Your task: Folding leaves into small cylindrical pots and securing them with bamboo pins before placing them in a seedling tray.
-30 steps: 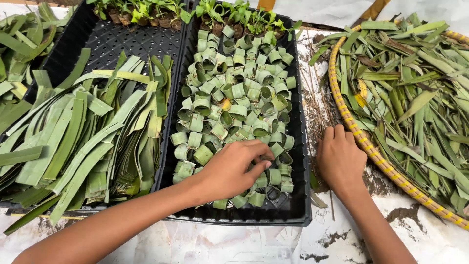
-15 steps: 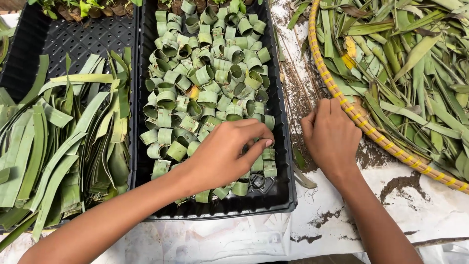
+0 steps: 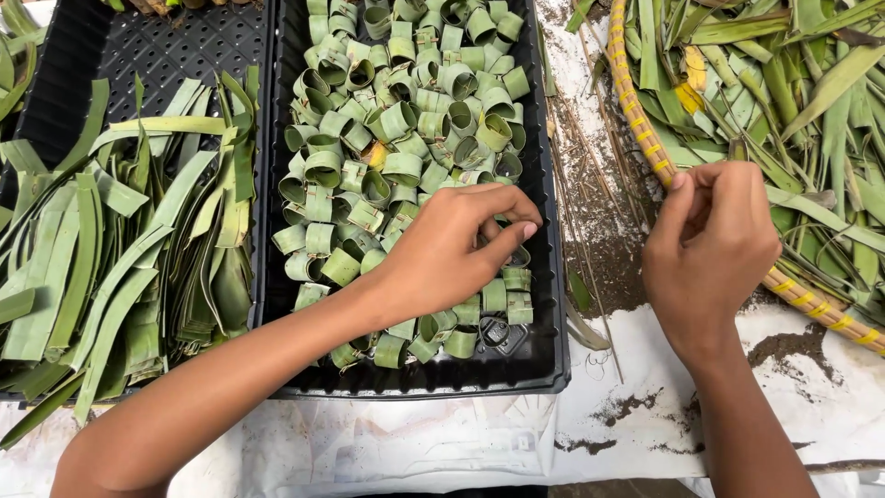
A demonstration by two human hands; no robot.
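Leaf rings [image 3: 406, 129], little green loops of rolled leaf, fill the black tray [image 3: 544, 277] in the middle, and the left hand [image 3: 452, 249] rests on the near end of the pile with its fingers curled down, pinching among the rings. The right hand [image 3: 714, 244] is off to the side, fingers bunched together at the rim of a woven basket [image 3: 645, 138] full of long leaves [image 3: 793, 92]. Flat leaf strips [image 3: 120, 249] lie in another black tray on the left.

White paper-covered tabletop [image 3: 830, 406] strewn with dark soil, bearing two black perforated plastic trays [image 3: 544, 277] side by side and, at right, a round woven basket [image 3: 645, 138] of leaves.
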